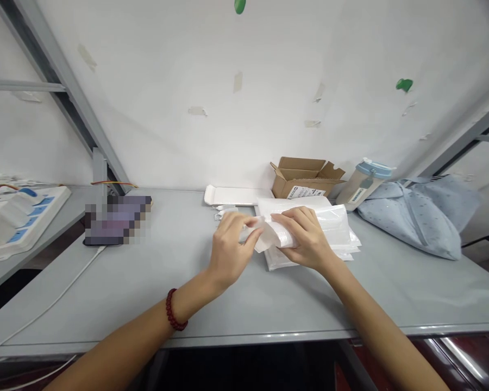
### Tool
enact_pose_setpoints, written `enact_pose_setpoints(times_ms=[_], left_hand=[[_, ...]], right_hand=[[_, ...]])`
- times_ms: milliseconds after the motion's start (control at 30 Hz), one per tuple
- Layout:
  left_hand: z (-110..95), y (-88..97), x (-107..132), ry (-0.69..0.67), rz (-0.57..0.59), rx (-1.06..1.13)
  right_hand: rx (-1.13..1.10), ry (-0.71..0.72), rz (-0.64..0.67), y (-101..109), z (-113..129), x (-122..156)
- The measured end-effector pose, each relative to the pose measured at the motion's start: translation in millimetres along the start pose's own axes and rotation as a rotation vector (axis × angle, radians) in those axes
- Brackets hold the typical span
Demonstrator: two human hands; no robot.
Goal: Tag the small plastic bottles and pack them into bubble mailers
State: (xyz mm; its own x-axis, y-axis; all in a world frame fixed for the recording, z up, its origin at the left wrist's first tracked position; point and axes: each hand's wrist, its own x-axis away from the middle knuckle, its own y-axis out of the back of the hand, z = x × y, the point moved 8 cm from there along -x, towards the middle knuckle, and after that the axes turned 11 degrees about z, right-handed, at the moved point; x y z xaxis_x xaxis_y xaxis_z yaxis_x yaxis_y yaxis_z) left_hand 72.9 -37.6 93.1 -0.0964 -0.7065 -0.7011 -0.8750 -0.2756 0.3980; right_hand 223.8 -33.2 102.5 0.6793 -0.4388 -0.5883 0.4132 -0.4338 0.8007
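Note:
My right hand [307,239] is closed around a white plastic packaging bag [284,234], thumb and fingers near its opening. At the bag's left end, my left hand [230,251] pinches with thumb and forefinger; whether it grips the bag's edge or some small white piece there, I cannot make out. Beneath and behind the right hand lies a stack of similar white bags [337,224]. Small white pieces [225,210] lie just behind my left hand, partly covered by its fingers.
At the wall stand a white open tray-like box [240,196], a cardboard box [305,176] with raised flaps and a blue-lidded bottle [362,184]. A light-blue cloth bag [411,217] lies right. Left are a blurred phone [116,221], its cable [61,296] and a power strip [28,222].

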Motion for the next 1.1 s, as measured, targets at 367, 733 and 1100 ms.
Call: enact_pose_setpoints(times_ms=[367, 733, 1100], left_hand=[[30, -29.9, 4, 0.53, 0.39, 0.33], [46, -22.9, -1, 0.729, 0.311, 0.861], [37, -30.0, 2, 0.63, 0.424, 0.692]], right_hand=[[0.04, 0.169, -0.017, -5, 40, 0], [0.267, -0.013, -0.066, -4, 17, 0], [0.233, 0.098, -0.13, 0, 31, 1]])
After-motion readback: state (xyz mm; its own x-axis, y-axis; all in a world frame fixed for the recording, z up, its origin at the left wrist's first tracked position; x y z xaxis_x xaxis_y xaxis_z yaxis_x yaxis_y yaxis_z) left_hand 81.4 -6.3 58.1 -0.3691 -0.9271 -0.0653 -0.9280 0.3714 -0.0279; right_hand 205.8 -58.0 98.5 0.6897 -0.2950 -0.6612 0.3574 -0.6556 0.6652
